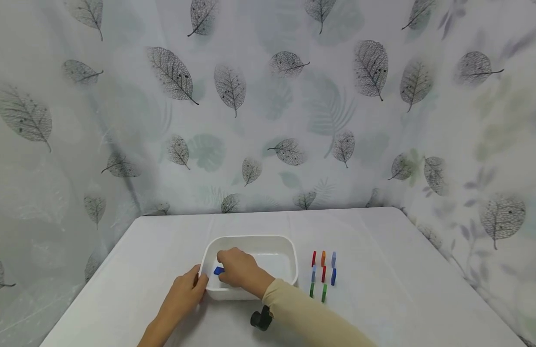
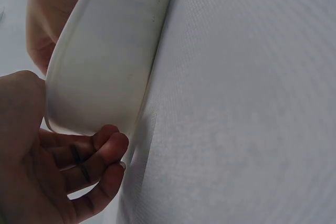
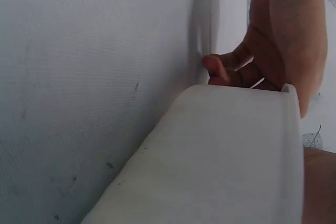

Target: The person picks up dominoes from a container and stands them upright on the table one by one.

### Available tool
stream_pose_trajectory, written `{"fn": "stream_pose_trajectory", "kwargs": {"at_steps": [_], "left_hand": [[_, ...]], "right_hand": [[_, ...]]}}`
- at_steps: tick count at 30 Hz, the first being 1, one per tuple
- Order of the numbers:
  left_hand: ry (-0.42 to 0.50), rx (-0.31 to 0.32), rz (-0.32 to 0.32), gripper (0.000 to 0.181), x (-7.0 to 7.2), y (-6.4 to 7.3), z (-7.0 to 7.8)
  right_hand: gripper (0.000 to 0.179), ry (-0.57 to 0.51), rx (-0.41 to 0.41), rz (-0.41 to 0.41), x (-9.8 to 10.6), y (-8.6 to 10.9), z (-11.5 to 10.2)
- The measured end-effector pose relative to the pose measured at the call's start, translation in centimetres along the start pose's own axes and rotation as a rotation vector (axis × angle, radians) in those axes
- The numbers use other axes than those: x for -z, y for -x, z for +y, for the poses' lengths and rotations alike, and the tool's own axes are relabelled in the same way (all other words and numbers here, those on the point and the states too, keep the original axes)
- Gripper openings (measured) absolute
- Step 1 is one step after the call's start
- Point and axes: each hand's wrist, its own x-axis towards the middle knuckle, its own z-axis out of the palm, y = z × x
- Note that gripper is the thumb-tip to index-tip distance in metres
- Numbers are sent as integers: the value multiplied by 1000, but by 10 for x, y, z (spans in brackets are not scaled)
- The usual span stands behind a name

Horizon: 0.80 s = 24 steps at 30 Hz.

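Observation:
A white tub (image 1: 274, 260) with raised walls stands on the table. My left hand (image 1: 184, 291) grips its left end, thumb at the rim and bent fingers against the outer wall (image 2: 113, 51), as the left wrist view shows. My right hand (image 1: 241, 267) reaches over the near wall into the tub's left part. Its bent fingers and thumb pinch a small flat blue piece (image 1: 218, 271) low in the tub; the fingertips are partly hidden. In the right wrist view the tub wall (image 3: 226, 150) hides the right hand's fingers, and the left hand (image 3: 268, 51) shows beyond it.
Right of the tub, small narrow pieces lie in rows on the white table (image 1: 380, 289): red (image 1: 323, 274), orange (image 1: 323, 258), blue (image 1: 333, 276), light blue (image 1: 333, 259) and green (image 1: 324, 293). A black wrist camera (image 1: 261, 318) sits below the right forearm. Behind hangs a leaf-patterned curtain (image 1: 268, 120).

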Motion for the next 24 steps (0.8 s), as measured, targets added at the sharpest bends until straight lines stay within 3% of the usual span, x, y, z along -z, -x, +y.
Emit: {"fn": "stream_pose_trajectory", "kwargs": {"at_steps": [10, 19, 24], "left_hand": [[-1, -4, 3, 12, 0, -3, 1], [-6, -10, 7, 15, 0, -3, 0], [-7, -2, 7, 16, 1, -2, -1]], "right_hand": [[20, 22, -13, -31, -11, -10, 4], [24, -10, 29, -47, -16, -17, 6], [17, -16, 45, -35, -17, -17, 6]]}}
